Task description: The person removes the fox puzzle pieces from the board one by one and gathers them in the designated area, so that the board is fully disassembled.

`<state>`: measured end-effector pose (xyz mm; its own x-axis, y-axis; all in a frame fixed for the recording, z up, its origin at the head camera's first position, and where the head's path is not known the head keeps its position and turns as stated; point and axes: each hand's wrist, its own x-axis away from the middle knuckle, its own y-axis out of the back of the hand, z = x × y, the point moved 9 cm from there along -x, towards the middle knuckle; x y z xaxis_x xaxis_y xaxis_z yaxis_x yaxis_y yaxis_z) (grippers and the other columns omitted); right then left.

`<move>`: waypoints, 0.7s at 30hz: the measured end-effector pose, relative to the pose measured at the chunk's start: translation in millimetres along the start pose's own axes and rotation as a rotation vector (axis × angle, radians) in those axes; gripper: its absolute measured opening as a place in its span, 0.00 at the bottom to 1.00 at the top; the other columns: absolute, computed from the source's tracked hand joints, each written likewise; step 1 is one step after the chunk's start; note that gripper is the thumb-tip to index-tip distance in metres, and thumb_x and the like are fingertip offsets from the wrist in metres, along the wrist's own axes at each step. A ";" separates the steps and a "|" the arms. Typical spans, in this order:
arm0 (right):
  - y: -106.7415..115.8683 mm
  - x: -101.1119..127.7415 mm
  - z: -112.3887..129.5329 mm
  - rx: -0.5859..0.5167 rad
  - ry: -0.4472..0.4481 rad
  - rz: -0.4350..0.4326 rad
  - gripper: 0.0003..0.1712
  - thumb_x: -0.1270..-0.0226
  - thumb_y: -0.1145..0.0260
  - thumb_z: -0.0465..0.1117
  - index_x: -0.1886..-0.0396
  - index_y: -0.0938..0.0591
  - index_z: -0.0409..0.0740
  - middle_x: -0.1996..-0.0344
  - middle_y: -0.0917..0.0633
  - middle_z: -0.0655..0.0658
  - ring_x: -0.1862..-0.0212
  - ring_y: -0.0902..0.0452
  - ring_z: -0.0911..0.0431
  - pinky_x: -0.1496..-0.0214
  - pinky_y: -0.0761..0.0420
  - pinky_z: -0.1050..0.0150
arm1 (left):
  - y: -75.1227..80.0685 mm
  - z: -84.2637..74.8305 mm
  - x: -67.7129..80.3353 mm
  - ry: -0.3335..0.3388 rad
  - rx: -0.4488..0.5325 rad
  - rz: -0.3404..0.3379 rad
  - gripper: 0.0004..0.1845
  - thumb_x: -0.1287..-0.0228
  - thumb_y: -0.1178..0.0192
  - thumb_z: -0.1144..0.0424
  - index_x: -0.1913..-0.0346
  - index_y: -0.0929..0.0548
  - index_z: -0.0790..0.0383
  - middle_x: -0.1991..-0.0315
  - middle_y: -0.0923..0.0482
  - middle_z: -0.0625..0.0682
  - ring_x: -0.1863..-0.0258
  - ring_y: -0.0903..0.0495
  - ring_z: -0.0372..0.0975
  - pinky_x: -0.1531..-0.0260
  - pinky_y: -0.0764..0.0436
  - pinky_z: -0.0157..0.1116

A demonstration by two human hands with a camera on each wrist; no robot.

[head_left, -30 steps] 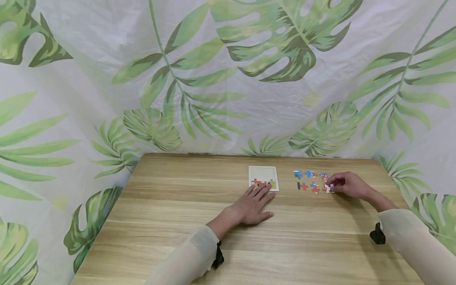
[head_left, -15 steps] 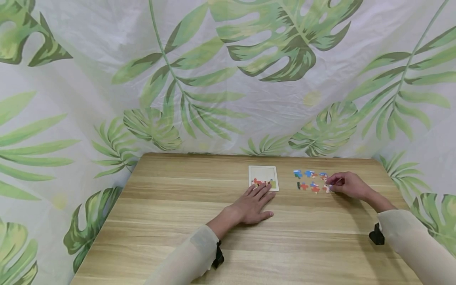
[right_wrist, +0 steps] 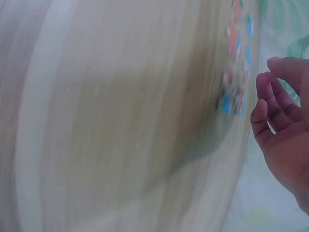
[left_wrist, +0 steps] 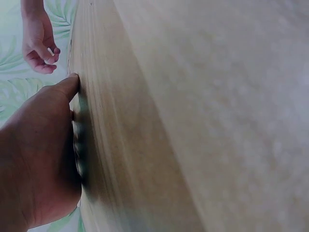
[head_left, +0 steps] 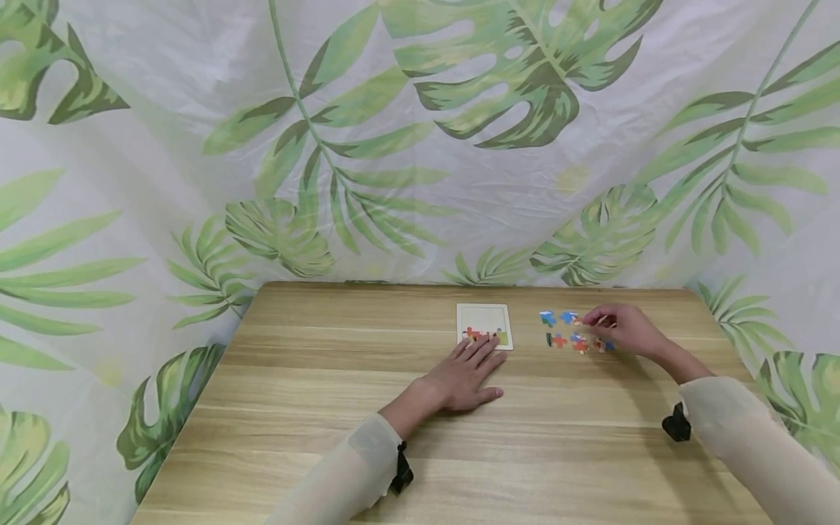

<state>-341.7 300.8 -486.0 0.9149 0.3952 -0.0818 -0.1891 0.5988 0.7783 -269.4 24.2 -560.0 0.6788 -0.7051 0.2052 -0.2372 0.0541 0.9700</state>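
My left hand point(head_left: 464, 375) lies flat, its fingertips on the lower edge of a pale puzzle tray point(head_left: 484, 315). A strip of coloured pieces fills the tray's bottom; part of it is under the fingers. My right hand point(head_left: 626, 329) hovers above the right end of a group of loose jigsaw pieces point(head_left: 558, 340). Its thumb and fingertips point(right_wrist: 263, 83) are bent close together. Whether a piece sits between them cannot be made out. In the left wrist view, the right hand point(left_wrist: 41, 48) appears raised off the table. It covers part of the group's far row.
The wooden table point(head_left: 295, 408) carries the tray and pieces near its far edge. A leaf-patterned cloth point(head_left: 367, 182) hangs right behind that edge. In the right wrist view, the loose pieces point(right_wrist: 232, 36) are blurred.
My right hand has lifted and shifted left and away from me, from the near right piece to over the far row. A blue-edged piece now shows beneath it. The left hand stays put.
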 end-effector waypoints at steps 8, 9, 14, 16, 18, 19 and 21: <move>-16.8 -19.9 29.9 -0.073 0.046 0.032 0.08 0.26 0.32 0.30 0.52 0.12 0.31 0.57 0.10 0.37 0.61 0.15 0.54 0.62 0.17 0.67 | 2.1 -1.6 1.5 -0.001 0.007 -0.003 0.40 0.16 0.63 0.34 0.12 0.56 0.47 0.12 0.70 0.50 0.13 0.70 0.43 0.16 0.62 0.48; -19.1 -23.1 33.5 -0.078 0.054 0.037 0.08 0.26 0.32 0.29 0.52 0.12 0.31 0.58 0.10 0.37 0.61 0.15 0.54 0.61 0.17 0.67 | 1.4 -1.4 1.0 0.000 0.009 -0.001 0.40 0.16 0.63 0.34 0.12 0.57 0.47 0.12 0.71 0.50 0.13 0.71 0.43 0.16 0.62 0.48; -30.9 -37.0 47.5 -0.096 0.066 0.064 0.08 0.27 0.32 0.28 0.52 0.12 0.30 0.57 0.10 0.35 0.60 0.14 0.52 0.60 0.17 0.67 | 4.9 -3.0 2.7 -0.003 0.006 -0.014 0.40 0.16 0.62 0.34 0.12 0.55 0.47 0.12 0.69 0.51 0.13 0.69 0.43 0.16 0.61 0.48; -35.7 -41.7 52.1 -0.095 0.068 0.075 0.08 0.27 0.32 0.28 0.52 0.12 0.30 0.57 0.10 0.35 0.59 0.15 0.51 0.59 0.17 0.66 | 7.7 -4.3 4.4 -0.004 0.001 -0.018 0.40 0.16 0.61 0.35 0.12 0.54 0.47 0.12 0.68 0.51 0.13 0.67 0.43 0.16 0.59 0.49; -40.5 -46.5 56.3 -0.097 0.076 0.084 0.09 0.26 0.32 0.29 0.51 0.12 0.30 0.57 0.10 0.35 0.59 0.15 0.52 0.57 0.17 0.65 | 10.2 -5.5 5.8 -0.006 -0.002 -0.026 0.40 0.16 0.61 0.35 0.12 0.52 0.48 0.12 0.66 0.51 0.13 0.66 0.44 0.16 0.57 0.49; -43.2 -49.0 57.2 -0.096 0.080 0.089 0.09 0.26 0.32 0.29 0.51 0.12 0.30 0.57 0.10 0.35 0.58 0.15 0.52 0.56 0.17 0.65 | 10.7 -5.9 6.3 -0.006 -0.003 -0.026 0.40 0.16 0.61 0.35 0.12 0.53 0.48 0.12 0.66 0.51 0.13 0.66 0.44 0.16 0.57 0.49; -47.5 -54.0 59.5 -0.092 0.085 0.099 0.09 0.26 0.33 0.30 0.50 0.12 0.31 0.56 0.10 0.35 0.58 0.16 0.53 0.56 0.17 0.64 | 12.5 -6.5 6.9 -0.009 -0.008 -0.034 0.39 0.16 0.61 0.35 0.12 0.52 0.49 0.12 0.65 0.52 0.13 0.64 0.44 0.16 0.56 0.49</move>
<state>-360.9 209.6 -481.6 0.8575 0.5106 -0.0628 -0.3125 0.6140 0.7248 -263.1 24.5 -545.7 0.6802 -0.7127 0.1714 -0.2084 0.0361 0.9774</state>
